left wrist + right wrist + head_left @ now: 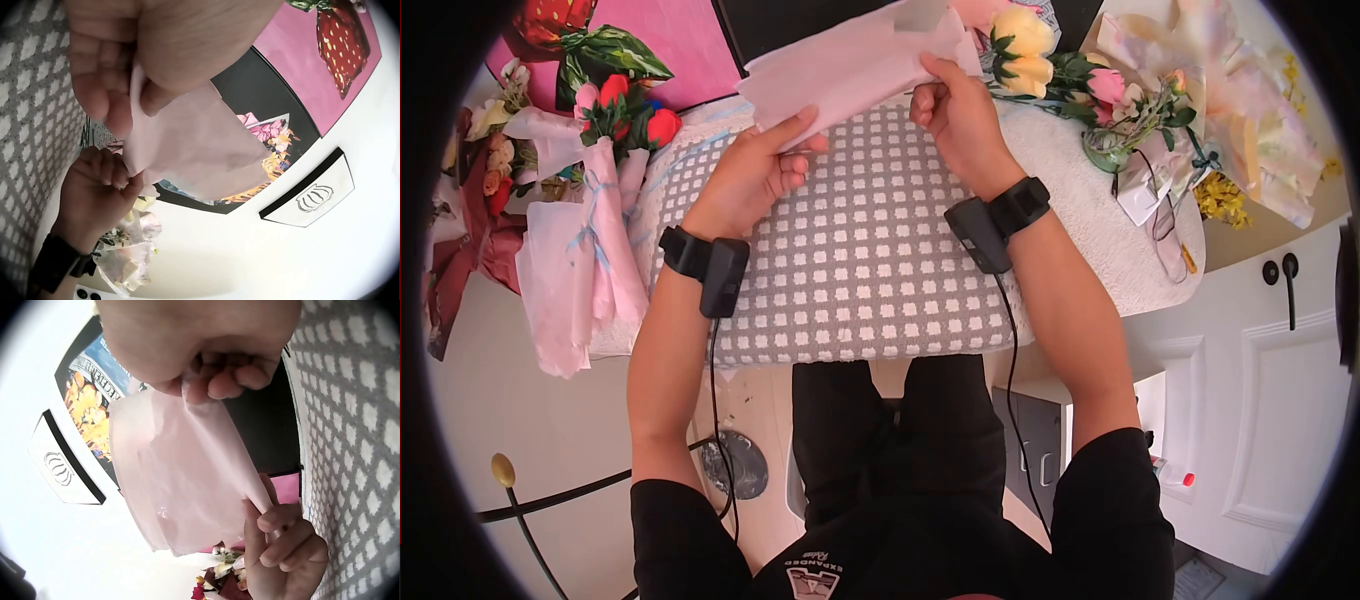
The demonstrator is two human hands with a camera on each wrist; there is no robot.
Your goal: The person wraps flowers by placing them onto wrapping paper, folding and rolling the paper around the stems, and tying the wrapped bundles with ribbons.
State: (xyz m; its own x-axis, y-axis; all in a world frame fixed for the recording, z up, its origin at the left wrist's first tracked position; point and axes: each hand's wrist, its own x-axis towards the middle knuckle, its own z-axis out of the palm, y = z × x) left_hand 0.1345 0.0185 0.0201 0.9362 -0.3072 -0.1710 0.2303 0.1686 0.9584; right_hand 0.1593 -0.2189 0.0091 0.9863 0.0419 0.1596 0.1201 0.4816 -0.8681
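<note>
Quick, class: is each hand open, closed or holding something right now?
Left hand: closed, holding the near edge of a pale pink paper sheet.
Right hand: closed, pinching the same sheet towards its other end.

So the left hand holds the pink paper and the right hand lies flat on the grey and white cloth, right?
Not quite: the right hand isn't flat on the cloth; the head view shows it pinching the pink paper too. The left hand does hold the paper.

Pink paper (855,75) — thin, matt, creased; checked cloth (840,240) — rough, nubbly.
</note>
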